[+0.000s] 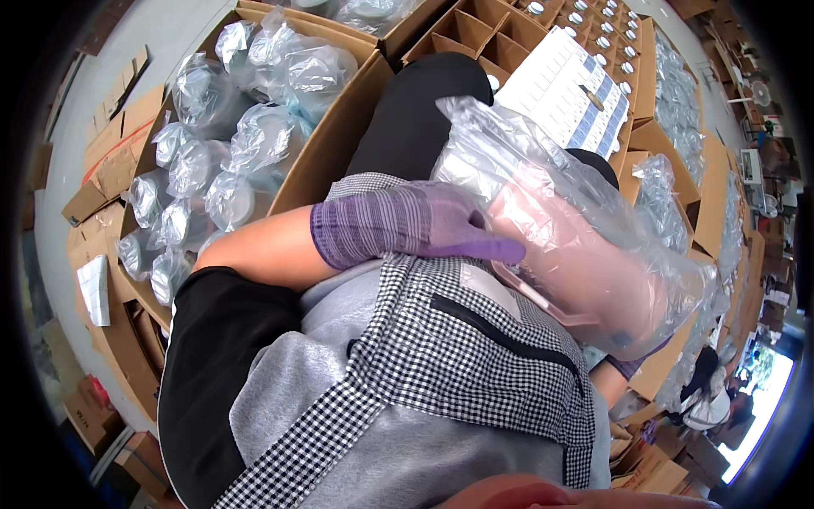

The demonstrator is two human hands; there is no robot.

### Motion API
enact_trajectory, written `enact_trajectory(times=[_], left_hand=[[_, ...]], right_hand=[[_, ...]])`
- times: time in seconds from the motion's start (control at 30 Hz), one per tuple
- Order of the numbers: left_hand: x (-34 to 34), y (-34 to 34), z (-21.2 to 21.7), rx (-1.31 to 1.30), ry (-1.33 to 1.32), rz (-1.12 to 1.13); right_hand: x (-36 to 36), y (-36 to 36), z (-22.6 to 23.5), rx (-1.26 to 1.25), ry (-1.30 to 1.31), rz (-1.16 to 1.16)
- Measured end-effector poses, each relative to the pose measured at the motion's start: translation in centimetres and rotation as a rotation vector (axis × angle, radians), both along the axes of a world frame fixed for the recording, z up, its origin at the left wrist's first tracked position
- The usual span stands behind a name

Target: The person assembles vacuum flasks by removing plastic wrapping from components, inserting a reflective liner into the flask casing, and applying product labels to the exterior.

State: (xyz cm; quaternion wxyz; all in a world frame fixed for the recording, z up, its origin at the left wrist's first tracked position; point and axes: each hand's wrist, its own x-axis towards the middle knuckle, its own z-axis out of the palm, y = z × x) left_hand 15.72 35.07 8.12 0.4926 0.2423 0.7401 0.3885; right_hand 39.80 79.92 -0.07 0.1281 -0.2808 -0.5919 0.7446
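Observation:
A pink see-through jug-like vessel (577, 246) with a handle lies tilted across my lap inside a loose clear plastic bag (487, 140). My left hand (449, 222), in a purple knit glove with a striped cuff, grips the bag by the vessel's near-left side. Its thumb stretches along the handle side, and its other fingers are mostly out of sight. At the bag's lower right end is my right hand (629, 366); only a bit of purple glove and the wrist show. The bagged vessel hides its fingers.
On the left an open carton (339, 127) holds several clear-bagged vessels (254, 140). A divided carton (458, 34) with white-capped items stands ahead on the right, a printed sheet (551, 93) lying over it. More cartons of bagged items (674, 76) line the right; flattened cardboard (119, 161) lies far left.

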Motion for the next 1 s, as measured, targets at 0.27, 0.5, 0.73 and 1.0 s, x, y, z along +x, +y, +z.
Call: enact_trajectory(times=[0.27,0.5,0.73,1.0], left_hand=[[0.7,2.1,-7.4,0.305,0.537,0.138],[-4.2,-2.2,-6.7,0.671,0.616,0.312],[-4.4,-20.1,-9.7,0.219,0.731,0.702],[6.4,-38.3,-4.4,-0.121,0.760,1.215]], right_hand=[[-0.7,1.7,-3.6,0.011,-0.069,-0.038],[-11.1,5.0,-2.3,0.175,-0.023,0.090],[-39.5,-10.1,1.4,0.275,0.349,0.822],[-51.1,-48.6,2.0,-0.113,0.037,1.250]])
